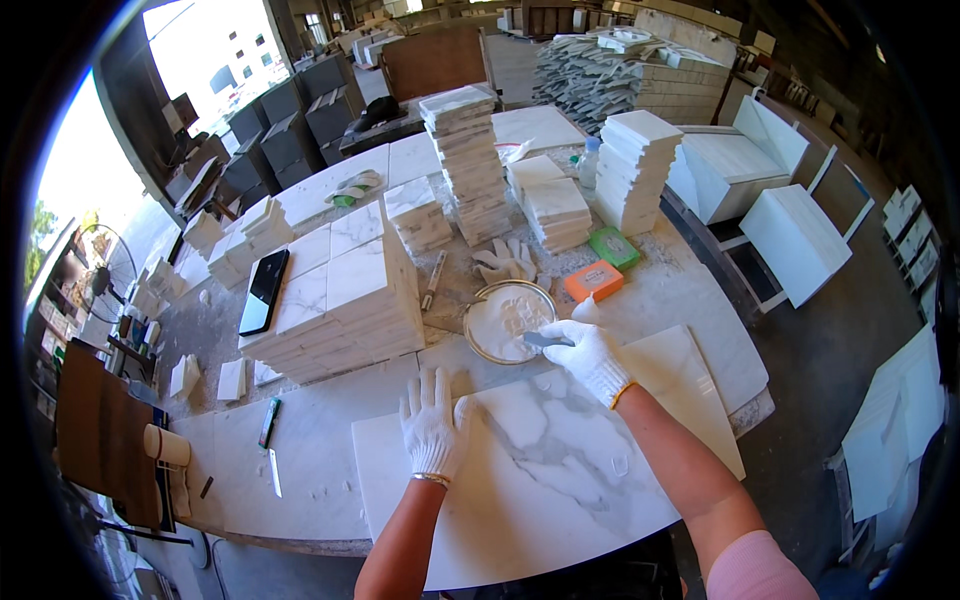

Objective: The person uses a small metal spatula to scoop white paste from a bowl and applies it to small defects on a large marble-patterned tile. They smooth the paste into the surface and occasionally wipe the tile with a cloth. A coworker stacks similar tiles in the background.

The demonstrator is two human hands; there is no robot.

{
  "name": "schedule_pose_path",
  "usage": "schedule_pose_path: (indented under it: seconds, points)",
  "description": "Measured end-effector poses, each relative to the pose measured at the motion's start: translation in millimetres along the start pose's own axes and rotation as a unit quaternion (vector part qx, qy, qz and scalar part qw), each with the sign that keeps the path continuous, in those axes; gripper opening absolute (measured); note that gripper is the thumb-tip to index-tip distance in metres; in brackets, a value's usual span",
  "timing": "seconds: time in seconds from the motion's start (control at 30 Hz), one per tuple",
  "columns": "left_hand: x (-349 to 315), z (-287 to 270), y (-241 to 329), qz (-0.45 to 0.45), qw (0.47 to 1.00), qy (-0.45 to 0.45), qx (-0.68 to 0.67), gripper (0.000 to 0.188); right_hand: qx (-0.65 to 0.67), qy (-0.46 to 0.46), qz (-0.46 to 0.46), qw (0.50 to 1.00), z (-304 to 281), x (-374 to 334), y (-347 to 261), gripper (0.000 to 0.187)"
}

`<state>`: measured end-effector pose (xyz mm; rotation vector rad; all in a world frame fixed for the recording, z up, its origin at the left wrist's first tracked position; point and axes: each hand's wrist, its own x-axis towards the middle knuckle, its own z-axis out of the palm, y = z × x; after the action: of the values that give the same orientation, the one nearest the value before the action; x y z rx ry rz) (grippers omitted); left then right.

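Observation:
In white knitted gloves, both of my hands are over a large white marble slab (560, 450) with grey veins. My left hand (433, 425) lies flat at its far left edge, fingers stretched out and holding nothing. With my right hand (588, 358) I grip a small grey scraper (540, 340), its blade over the near right side of a round bowl (468, 328). White powdery or pasty material (508, 318) fills the bowl. How much of the scraper sits inside my fingers is hidden by the glove.
Behind the bowl lie a spare glove (505, 262), an orange box (593, 281) and a green box (613, 248). A black phone (264, 292) rests on stacked marble tiles (350, 290). Taller tile stacks (465, 165) rise farther back. A cutter blade (275, 473) lies at left.

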<state>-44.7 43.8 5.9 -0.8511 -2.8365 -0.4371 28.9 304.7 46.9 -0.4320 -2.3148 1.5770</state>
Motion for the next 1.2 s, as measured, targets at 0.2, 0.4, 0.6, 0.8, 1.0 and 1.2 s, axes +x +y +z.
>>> schedule_pose_path:
  seconds: [0.2,0.4,0.6,0.8,1.0,1.2]
  points:
    - [2,8,-6,0.015,0.999,0.001,-0.034,0.065,0.097,-0.009,0.104,0.99,-37,-31,-27,0.033]
    - [-1,39,-28,0.025,0.998,0.029,-0.056,0.064,0.094,0.035,0.109,0.989,-109,-97,-14,0.036]
    - [4,19,-10,0.029,1.0,0.009,-0.002,0.061,0.045,0.132,0.163,0.977,-190,-185,15,0.035]
    - [4,11,-7,0.039,0.998,0.019,0.035,0.059,0.021,0.162,0.187,0.969,-204,-228,27,0.032]
    - [4,14,-9,0.042,0.998,0.024,0.045,0.059,-0.033,0.157,0.137,0.977,-195,-230,48,0.033]
    - [3,14,-8,0.039,0.998,0.023,0.046,0.059,-0.264,0.177,0.029,0.948,-191,-228,52,0.024]
